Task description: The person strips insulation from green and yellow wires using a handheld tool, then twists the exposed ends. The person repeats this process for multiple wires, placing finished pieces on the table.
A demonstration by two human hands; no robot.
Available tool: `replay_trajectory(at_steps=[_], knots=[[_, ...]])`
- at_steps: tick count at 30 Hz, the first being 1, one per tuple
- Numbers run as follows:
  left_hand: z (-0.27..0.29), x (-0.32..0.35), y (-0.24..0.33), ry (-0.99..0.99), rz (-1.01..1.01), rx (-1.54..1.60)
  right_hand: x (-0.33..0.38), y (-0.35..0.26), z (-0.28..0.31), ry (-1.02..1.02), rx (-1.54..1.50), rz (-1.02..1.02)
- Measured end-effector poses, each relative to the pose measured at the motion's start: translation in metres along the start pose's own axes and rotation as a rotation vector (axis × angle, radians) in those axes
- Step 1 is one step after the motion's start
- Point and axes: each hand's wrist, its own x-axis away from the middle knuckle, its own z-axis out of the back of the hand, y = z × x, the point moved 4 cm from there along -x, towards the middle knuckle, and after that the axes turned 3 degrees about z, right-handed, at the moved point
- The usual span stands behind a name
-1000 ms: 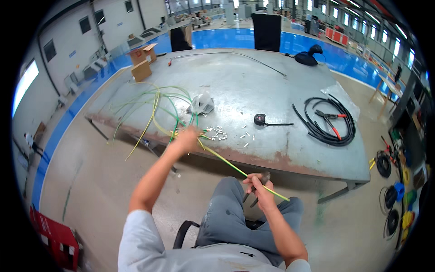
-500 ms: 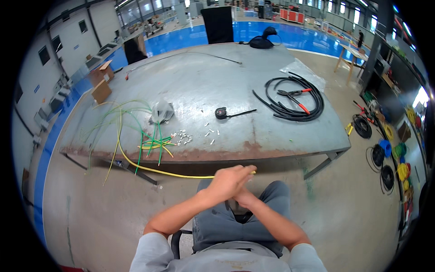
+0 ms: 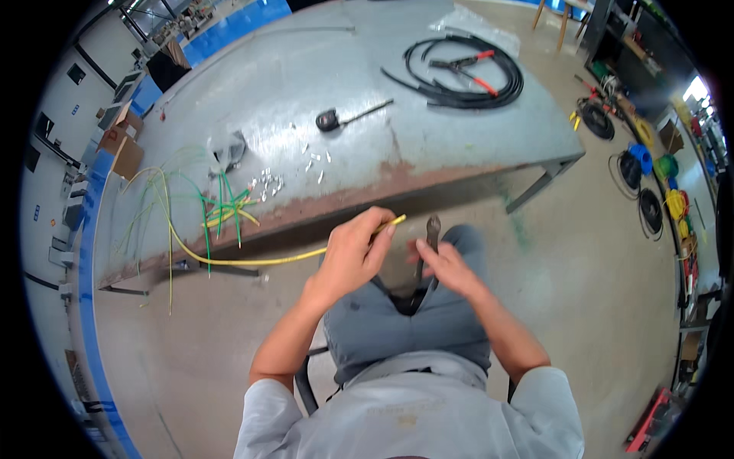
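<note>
My left hand [image 3: 353, 251] is closed around a yellow wire [image 3: 267, 262], whose cut end pokes out past the thumb and fingertips. From there the wire sags left and loops up onto the table. Over my right thigh, my right hand [image 3: 449, 269] grips a pair of dark pliers [image 3: 433, 229] with the head pointing up and away. The jaws are apart from the wire; whether they are closed is too small to tell. Several short green and yellow wire pieces [image 3: 229, 213] lie at the table's near left edge, beside small metal terminals [image 3: 267, 183].
The grey metal table [image 3: 275, 84] has a rusty near edge. On it are a tape measure [image 3: 327, 120], a plastic bag [image 3: 227, 155], a black cable coil [image 3: 514, 76] and red-handled pliers [image 3: 468, 69]. Cardboard boxes [image 3: 128, 157] stand left; more coils [image 3: 650, 210] lie on the floor right.
My hands have come apart: the left holds the wire end higher, and the right has moved right, bringing the pliers into sight. The view has tilted down and shifted.
</note>
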Motion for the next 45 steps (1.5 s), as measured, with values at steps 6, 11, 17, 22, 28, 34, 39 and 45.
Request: replay_trajectory(at_steps=[6,11,17,22,28,34,39,45], knots=[[-0.004,0.011,0.0,0.002,0.053,0.087,-0.002,-0.063,0.007,0.161,0.444,0.336],[0.0,0.012,0.008,0.015,0.047,0.16,-0.002,-0.085,-0.01,0.151,0.254,0.625],[0.006,0.01,0.016,0.052,0.01,0.149,-0.003,-0.088,-0.027,0.208,0.198,0.782],[0.008,0.012,0.022,0.09,-0.008,0.128,-0.001,-0.089,-0.035,0.263,0.168,0.816],[0.009,0.014,0.02,0.13,-0.078,0.07,-0.005,-0.091,-0.032,0.343,0.353,0.893],[0.012,0.017,0.017,0.124,-0.089,0.058,-0.005,-0.093,-0.035,0.351,0.432,0.95],[0.012,0.02,0.016,0.139,-0.086,0.047,-0.005,-0.096,-0.036,0.416,0.483,0.989],[0.012,0.021,0.018,0.144,-0.116,0.028,-0.005,-0.097,-0.039,0.416,0.389,1.013]])
